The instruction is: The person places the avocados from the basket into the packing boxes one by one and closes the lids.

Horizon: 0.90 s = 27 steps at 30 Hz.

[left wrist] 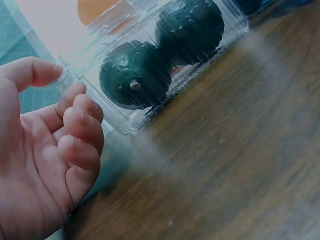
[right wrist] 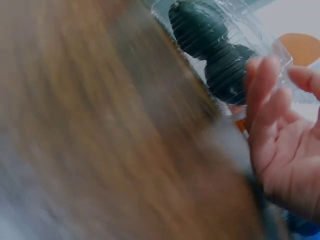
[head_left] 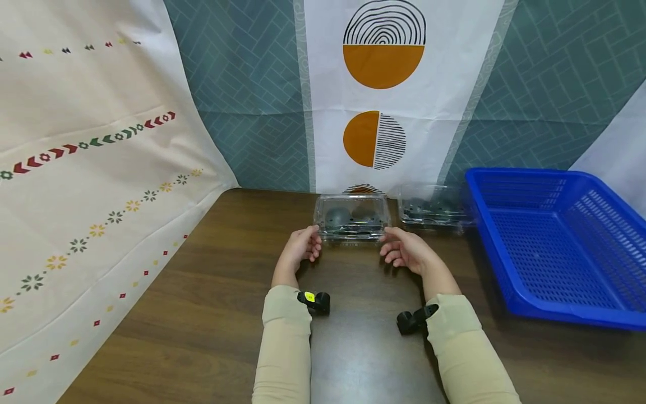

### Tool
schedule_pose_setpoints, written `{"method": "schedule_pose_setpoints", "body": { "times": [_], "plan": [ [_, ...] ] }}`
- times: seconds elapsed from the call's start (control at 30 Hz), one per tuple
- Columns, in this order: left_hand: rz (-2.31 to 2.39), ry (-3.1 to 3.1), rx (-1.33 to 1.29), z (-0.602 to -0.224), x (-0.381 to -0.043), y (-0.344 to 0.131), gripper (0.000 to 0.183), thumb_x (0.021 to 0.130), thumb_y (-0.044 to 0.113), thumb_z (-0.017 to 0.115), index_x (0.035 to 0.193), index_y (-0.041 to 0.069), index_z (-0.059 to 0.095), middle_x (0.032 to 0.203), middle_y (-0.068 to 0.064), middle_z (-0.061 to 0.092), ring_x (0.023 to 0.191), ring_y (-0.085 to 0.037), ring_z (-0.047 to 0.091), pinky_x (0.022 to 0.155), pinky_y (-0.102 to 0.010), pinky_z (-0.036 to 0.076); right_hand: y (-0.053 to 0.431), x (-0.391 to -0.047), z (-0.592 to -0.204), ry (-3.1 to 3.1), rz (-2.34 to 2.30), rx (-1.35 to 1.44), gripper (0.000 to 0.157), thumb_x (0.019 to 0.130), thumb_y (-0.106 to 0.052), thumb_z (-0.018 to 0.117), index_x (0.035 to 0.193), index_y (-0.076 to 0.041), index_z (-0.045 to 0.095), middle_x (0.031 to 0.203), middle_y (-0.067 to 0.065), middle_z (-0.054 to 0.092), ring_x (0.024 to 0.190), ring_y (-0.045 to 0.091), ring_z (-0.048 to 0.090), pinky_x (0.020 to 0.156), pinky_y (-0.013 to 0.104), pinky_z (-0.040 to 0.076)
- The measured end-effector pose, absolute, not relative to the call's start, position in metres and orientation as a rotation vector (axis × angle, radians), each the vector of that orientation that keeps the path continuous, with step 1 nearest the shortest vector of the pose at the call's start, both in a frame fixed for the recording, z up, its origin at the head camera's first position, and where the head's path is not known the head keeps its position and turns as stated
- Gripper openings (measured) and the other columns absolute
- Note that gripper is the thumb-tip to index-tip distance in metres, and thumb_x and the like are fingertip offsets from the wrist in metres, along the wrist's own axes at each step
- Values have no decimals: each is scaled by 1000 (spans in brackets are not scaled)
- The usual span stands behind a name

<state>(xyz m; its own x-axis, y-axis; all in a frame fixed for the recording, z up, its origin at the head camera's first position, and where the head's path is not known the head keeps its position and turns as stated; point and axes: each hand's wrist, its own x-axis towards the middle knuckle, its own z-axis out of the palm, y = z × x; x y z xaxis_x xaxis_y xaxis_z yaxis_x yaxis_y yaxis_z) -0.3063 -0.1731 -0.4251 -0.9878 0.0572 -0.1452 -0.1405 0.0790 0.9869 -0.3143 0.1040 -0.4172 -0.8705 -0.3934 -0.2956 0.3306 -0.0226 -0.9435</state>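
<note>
A clear plastic clamshell box (head_left: 351,217) lies at the back of the table, with two dark green, avocado-like fruits (left wrist: 134,75) visible through its wall. My left hand (head_left: 301,248) pinches the box's left front corner between thumb and forefinger, its other fingers loosely curled below. At the opposite front corner, my right hand (head_left: 407,251) has the edge between thumb and fingers. The right wrist view shows that hand (right wrist: 287,135) beside the box's end, fingertips overlapping the plastic. A small stem nub (left wrist: 135,85) shows on one fruit.
A second clear box (head_left: 434,206) with dark contents stands just right of the first. Farther right is a blue plastic basket (head_left: 487,238) with slotted walls. Patterned cloth (head_left: 252,129) hangs behind the brown wooden table (head_left: 212,314), and pale cloth (head_left: 101,196) borders its left side.
</note>
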Motion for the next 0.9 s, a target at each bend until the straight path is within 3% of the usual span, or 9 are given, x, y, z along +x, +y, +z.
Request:
{"method": "schedule_pose_setpoints", "body": {
  "times": [0.13,0.27,0.53,0.9],
  "plan": [
    [2051,2165,-100,-426,-308,-170,39,93,35,45,72,5,55,62,-4,51,50,-13,47,47,-24,44,103,-317,-427,1697,-2107,-123,28,99,-24,43,91,-1,56,63,0,58,49,9,53,47,21,46],
    [2080,2123,-149,-426,-310,-166,36,93,30,45,74,2,56,63,-6,53,49,-14,49,48,-25,46,102,-318,-431,1733,-2172,-149,28,98,-18,43,79,-5,60,60,-1,55,47,8,50,46,20,44],
    [2158,2092,-153,-427,-311,-161,27,91,18,46,70,3,55,60,-3,52,48,-13,47,47,-24,45,102,-318,-431,1716,-2192,-123,29,96,-13,42,75,-7,60,59,-1,53,46,7,46,45,20,41],
    [2190,2102,-188,-427,-313,-159,27,92,16,46,69,4,56,59,-3,51,47,-12,47,47,-23,44,96,-317,-429,1753,-2232,-40,32,95,-13,43,69,-10,61,54,-3,50,42,6,43,43,20,38]
  ]
}}
